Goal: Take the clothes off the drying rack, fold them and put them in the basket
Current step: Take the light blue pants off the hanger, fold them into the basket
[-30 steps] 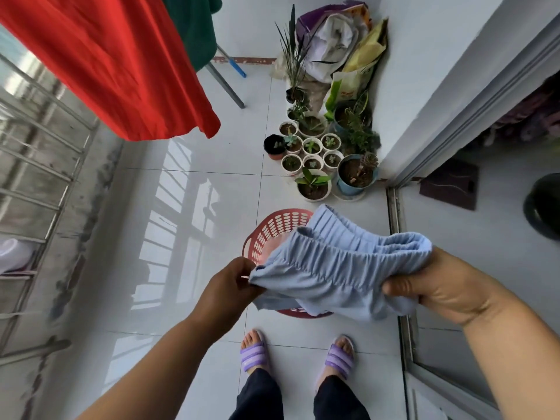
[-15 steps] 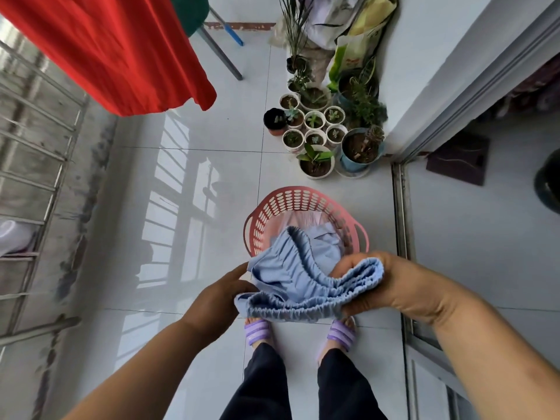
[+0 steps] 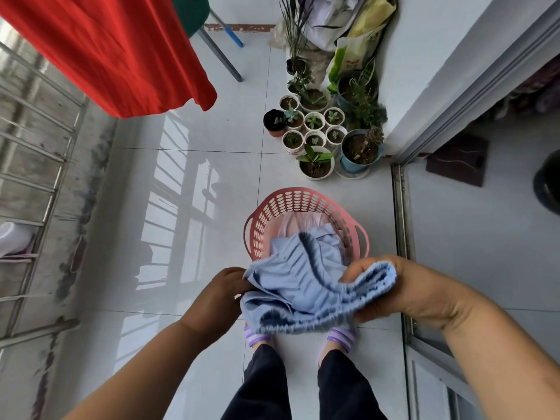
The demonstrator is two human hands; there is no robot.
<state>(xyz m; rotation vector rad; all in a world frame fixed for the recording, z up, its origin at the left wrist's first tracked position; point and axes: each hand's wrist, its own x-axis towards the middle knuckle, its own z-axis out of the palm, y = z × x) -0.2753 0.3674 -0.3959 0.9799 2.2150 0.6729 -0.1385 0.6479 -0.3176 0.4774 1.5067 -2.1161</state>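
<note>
Both hands grip the bunched light-blue garment (image 3: 303, 286): left hand (image 3: 221, 294) at its nine o'clock edge, right hand (image 3: 403, 291) at three. Pink basket (image 3: 303, 197) just beyond at twelve, potted plants (image 3: 318, 128) farther up, red cloth (image 3: 121, 50) hanging at eleven.

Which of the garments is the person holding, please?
The light blue garment, gripped by the left hand and right hand over the basket. The red cloth and the green cloth hang up top; the pink cloth lies in the basket.

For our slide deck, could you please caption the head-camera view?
Left hand and right hand hold a blue garment near a pink basket; a red cloth hangs at left.
</note>
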